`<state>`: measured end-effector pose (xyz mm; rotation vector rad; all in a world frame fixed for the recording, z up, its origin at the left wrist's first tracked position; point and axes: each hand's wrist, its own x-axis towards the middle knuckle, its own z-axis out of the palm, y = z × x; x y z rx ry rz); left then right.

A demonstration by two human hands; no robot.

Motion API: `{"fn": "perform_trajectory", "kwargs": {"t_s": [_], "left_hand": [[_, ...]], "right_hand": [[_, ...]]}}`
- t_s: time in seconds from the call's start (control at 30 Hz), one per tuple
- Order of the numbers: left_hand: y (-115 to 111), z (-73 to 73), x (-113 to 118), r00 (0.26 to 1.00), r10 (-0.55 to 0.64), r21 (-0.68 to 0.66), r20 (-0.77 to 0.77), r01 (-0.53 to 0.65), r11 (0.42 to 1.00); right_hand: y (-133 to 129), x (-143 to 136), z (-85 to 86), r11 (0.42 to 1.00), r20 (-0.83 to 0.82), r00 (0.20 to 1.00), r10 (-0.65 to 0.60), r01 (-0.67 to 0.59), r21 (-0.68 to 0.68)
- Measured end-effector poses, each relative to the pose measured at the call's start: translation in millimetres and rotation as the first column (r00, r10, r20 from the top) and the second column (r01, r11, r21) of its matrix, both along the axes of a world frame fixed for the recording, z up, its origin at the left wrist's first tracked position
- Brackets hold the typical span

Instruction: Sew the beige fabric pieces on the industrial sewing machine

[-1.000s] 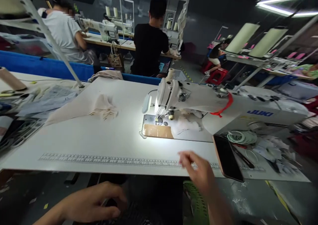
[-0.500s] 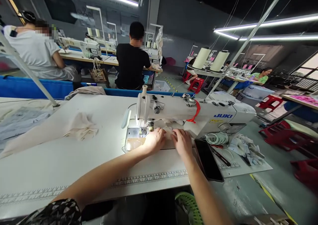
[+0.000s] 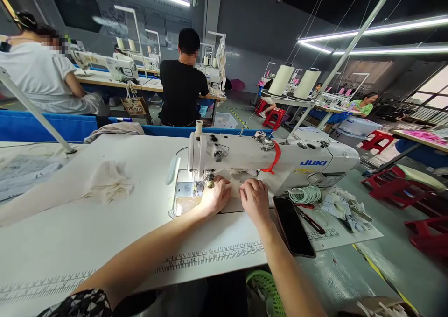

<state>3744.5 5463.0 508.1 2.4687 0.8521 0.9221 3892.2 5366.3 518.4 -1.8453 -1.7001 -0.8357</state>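
Note:
Under the arm of a white sewing machine [image 3: 238, 151], a pale cream piece of fabric [image 3: 235, 186] lies partly hidden by my hands. My left hand [image 3: 215, 198], just right of the presser foot and needle area, is closed with its curled fingers on the cloth. To its right, my right hand [image 3: 255, 198] pinches the fabric's other side, fingertips bent down and together. A narrow strip of cloth shows between the two hands. The lit metal needle plate [image 3: 184, 189] is left of my left hand.
A crumpled cream cloth [image 3: 108, 184] lies on the left of the white table [image 3: 140, 233]. Right of my hands are a black phone [image 3: 294, 228], dark red-handled snips [image 3: 311, 221], a coil of pale cord [image 3: 305, 194] and fabric scraps [image 3: 345, 209]. A green basket [image 3: 266, 291] stands below the edge.
My view has shifted slightly. Both hands stay by the machine; the right hand's fingers have drawn closer together at the cloth, and the gap between the hands looks slightly wider.

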Motion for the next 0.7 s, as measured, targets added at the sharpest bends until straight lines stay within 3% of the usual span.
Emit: {"fn": "perform_trajectory", "kwargs": {"t_s": [0.1, 0.23, 0.33, 0.43, 0.5, 0.57, 0.7], "left_hand": [[1, 1.2, 6, 0.996, -0.035, 0.006, 0.082, 0.035, 0.999], [-5, 10.4, 4, 0.971, -0.102, -0.093, 0.215, 0.125, 0.988], [-15, 15.1, -18, 0.968, -0.132, -0.214, 0.215, 0.178, 0.960], [-20, 14.4, -60, 0.970, -0.145, -0.379, 0.194, 0.211, 0.901], [-17, 13.4, -93, 0.983, -0.086, -0.425, 0.160, 0.148, 0.893], [-9, 13.7, -124, 0.998, 0.039, -0.420, 0.057, -0.011, 0.907], [10, 14.5, -170, 0.925, 0.347, -0.221, -0.158, -0.375, 0.900]], "right_hand": [[-6, 0, 3.9, 0.996, -0.001, 0.998, 0.067, -0.067, 0.051], [-7, 4, -2.9, 0.991, -0.044, 0.990, 0.134, -0.133, 0.026], [-5, 8, -10.4, 0.993, -0.041, 0.993, 0.115, -0.116, -0.027], [-4, 10, -13.0, 0.993, -0.039, 0.994, 0.106, -0.108, -0.054], [-4, 10, -12.1, 0.991, -0.044, 0.992, 0.119, -0.121, -0.056], [-4, 10, -10.7, 0.986, -0.056, 0.986, 0.156, -0.159, -0.049], [-2, 18, -12.8, 0.964, -0.014, 0.963, 0.267, -0.267, 0.005]]}}
